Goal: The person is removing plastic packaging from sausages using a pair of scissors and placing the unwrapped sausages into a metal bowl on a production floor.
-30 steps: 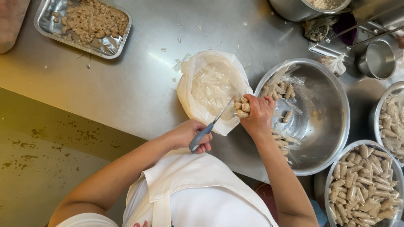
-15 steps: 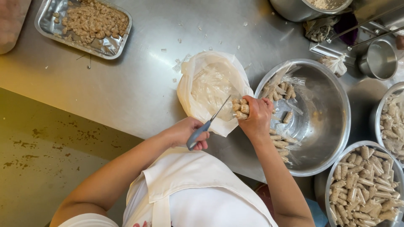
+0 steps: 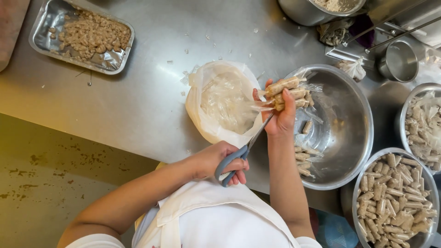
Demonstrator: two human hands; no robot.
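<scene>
In the head view, the right hand [image 3: 280, 115] now holds the wrapped bundle of rolls [image 3: 287, 92] higher than a second ago, over the left rim of the big steel bowl [image 3: 353, 142], fingers closed around it. The left hand [image 3: 218, 160] is wrapped shut on the grey handles of the scissors [image 3: 243, 151], and it sits a little lower than before; the blades point up to the plastic end of the bundle. The white plastic bag [image 3: 220, 103] lies in the same place on the steel table [image 3: 138, 105], just beside the bowl.
</scene>
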